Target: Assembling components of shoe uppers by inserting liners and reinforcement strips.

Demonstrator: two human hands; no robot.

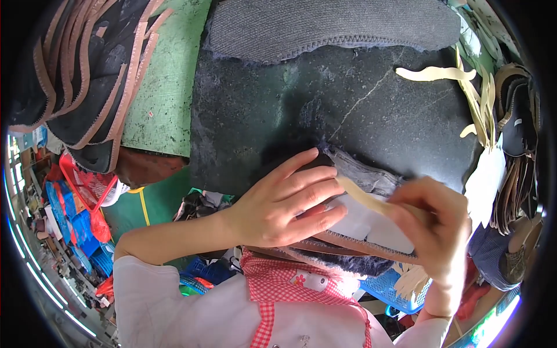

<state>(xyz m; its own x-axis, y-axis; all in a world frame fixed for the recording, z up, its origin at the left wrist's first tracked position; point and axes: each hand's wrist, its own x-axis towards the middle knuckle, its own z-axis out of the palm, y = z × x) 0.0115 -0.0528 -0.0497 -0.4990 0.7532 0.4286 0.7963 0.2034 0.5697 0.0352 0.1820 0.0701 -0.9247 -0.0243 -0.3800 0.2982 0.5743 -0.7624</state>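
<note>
My left hand (287,209) lies with fingers stretched and a little apart over a dark, fuzzy-edged fabric piece with a grey face (371,174). Its fingertips press near one end of a narrow cream strip (365,198). My right hand (432,223), somewhat blurred, pinches the other end of that strip between thumb and fingers. Below the strip shows a pale, smooth panel (377,227). Brown zigzag-stitched edging (362,246) runs along the near side of the work. The part under my left palm is hidden.
A grey textured fabric piece (331,26) lies across the far side of the dark worktop (249,127). Cream strips (478,107) hang at the right edge. Black, brown-edged pieces (96,75) are stacked far left on a green surface (159,93). A blue basket (394,296) sits below right.
</note>
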